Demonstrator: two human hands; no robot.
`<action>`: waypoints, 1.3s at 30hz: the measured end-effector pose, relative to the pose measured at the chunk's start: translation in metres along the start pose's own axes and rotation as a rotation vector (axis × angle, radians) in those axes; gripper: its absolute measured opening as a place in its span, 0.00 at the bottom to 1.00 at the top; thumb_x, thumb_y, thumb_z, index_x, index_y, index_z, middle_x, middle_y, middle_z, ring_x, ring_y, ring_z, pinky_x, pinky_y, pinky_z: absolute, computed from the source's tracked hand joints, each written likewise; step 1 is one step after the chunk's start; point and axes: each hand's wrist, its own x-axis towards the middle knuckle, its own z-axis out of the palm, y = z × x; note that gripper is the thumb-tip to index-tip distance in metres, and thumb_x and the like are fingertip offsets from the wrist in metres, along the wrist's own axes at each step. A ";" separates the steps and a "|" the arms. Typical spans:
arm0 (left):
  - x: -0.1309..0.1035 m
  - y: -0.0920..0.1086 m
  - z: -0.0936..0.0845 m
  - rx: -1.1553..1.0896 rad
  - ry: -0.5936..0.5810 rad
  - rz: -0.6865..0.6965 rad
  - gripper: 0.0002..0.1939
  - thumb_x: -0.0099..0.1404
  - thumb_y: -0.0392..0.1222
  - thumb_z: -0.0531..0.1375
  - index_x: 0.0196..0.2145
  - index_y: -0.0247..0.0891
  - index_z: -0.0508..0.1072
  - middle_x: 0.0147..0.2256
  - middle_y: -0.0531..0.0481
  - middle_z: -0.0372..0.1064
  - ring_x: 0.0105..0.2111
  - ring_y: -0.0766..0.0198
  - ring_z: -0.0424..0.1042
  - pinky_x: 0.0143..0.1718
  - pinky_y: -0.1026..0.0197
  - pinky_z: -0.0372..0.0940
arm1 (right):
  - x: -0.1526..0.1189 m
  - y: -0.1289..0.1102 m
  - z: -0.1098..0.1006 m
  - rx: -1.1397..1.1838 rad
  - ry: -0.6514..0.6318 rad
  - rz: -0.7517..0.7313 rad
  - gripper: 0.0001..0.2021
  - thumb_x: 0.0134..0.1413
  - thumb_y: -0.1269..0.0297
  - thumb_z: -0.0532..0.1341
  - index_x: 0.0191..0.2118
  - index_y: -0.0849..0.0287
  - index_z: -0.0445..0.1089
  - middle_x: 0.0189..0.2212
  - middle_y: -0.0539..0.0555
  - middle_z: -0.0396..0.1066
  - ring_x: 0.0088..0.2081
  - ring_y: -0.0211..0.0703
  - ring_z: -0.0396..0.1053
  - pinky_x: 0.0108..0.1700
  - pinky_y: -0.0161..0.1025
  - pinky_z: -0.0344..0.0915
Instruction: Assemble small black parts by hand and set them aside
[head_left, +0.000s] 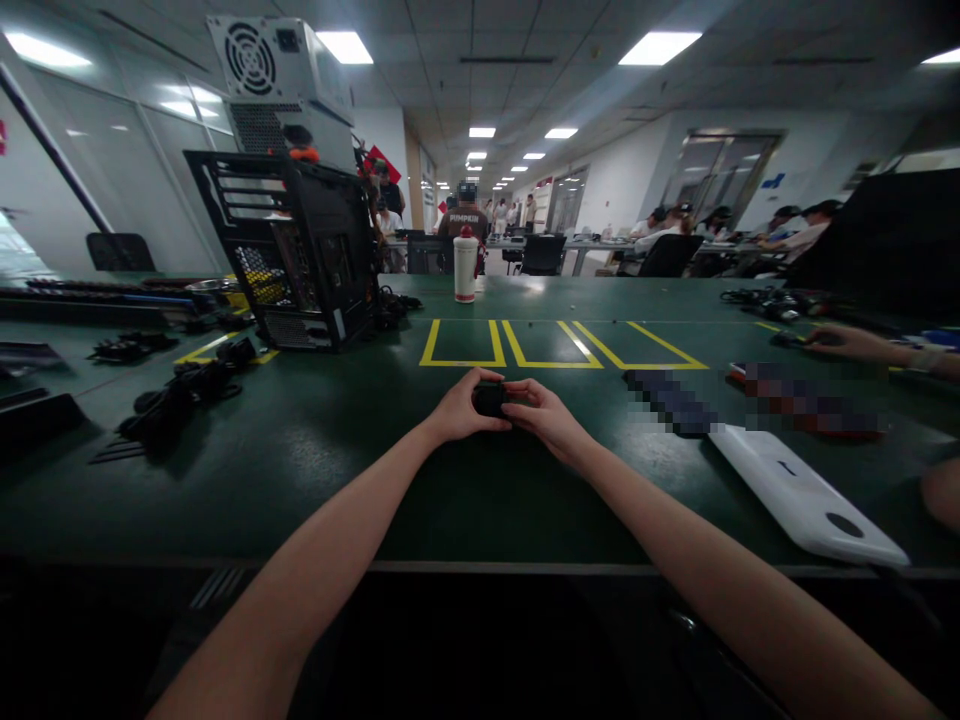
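Between my two hands, low over the green table (420, 500), is a small black block-shaped object (491, 399); its exact kind is too dark to make out. My left hand (466, 408) grips it from the left, thumb below and fingers above. From the right, the fingers of my right hand (541, 412) pinch its other side. Just beyond my hands, yellow tape outlines (463, 363) mark the tabletop.
An open black computer case (315, 250) stands left, with power supply units (277, 70) above. Black cables (187, 395) lie nearby. A white bottle (465, 268) stands at the back. Right are phones (671, 402) and a white device (810, 490). Another person's hand (847, 342) reaches in.
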 end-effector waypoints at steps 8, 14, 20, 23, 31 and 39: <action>0.000 0.000 -0.001 0.003 0.011 0.003 0.33 0.39 0.44 0.67 0.44 0.39 0.62 0.40 0.47 0.63 0.39 0.59 0.65 0.41 0.53 0.60 | 0.000 0.000 0.002 0.017 0.042 -0.009 0.13 0.39 0.61 0.62 0.35 0.56 0.65 0.34 0.50 0.67 0.38 0.39 0.65 0.38 0.39 0.64; -0.001 0.003 -0.002 -0.007 -0.007 -0.011 0.33 0.39 0.44 0.67 0.44 0.39 0.61 0.41 0.47 0.62 0.37 0.60 0.65 0.38 0.55 0.61 | 0.000 -0.005 0.002 0.046 0.004 0.054 0.15 0.37 0.65 0.63 0.37 0.58 0.66 0.39 0.53 0.66 0.40 0.41 0.65 0.42 0.40 0.63; -0.001 0.005 -0.001 0.005 0.014 -0.029 0.33 0.39 0.43 0.67 0.44 0.39 0.62 0.41 0.47 0.62 0.37 0.60 0.65 0.39 0.55 0.60 | 0.000 0.001 0.000 0.006 -0.005 -0.021 0.15 0.36 0.66 0.64 0.35 0.56 0.64 0.34 0.50 0.67 0.38 0.39 0.65 0.39 0.39 0.63; 0.000 0.003 -0.001 0.011 0.013 -0.014 0.33 0.39 0.44 0.67 0.44 0.39 0.62 0.42 0.47 0.62 0.38 0.60 0.65 0.40 0.55 0.60 | 0.000 0.001 0.001 0.031 0.011 -0.011 0.12 0.39 0.61 0.62 0.33 0.56 0.64 0.34 0.50 0.67 0.38 0.38 0.65 0.38 0.38 0.64; -0.001 0.002 0.000 0.001 -0.009 0.002 0.33 0.40 0.43 0.67 0.44 0.38 0.61 0.42 0.47 0.62 0.38 0.61 0.65 0.38 0.57 0.61 | 0.001 -0.002 -0.001 0.100 -0.017 0.066 0.15 0.38 0.65 0.63 0.37 0.56 0.66 0.37 0.51 0.66 0.41 0.39 0.65 0.43 0.39 0.63; -0.001 0.003 0.000 0.001 0.008 -0.008 0.33 0.39 0.43 0.67 0.44 0.39 0.61 0.41 0.47 0.62 0.38 0.60 0.65 0.39 0.55 0.61 | -0.001 -0.001 0.000 0.051 -0.010 -0.004 0.11 0.39 0.62 0.62 0.33 0.56 0.64 0.35 0.50 0.67 0.39 0.39 0.65 0.38 0.38 0.63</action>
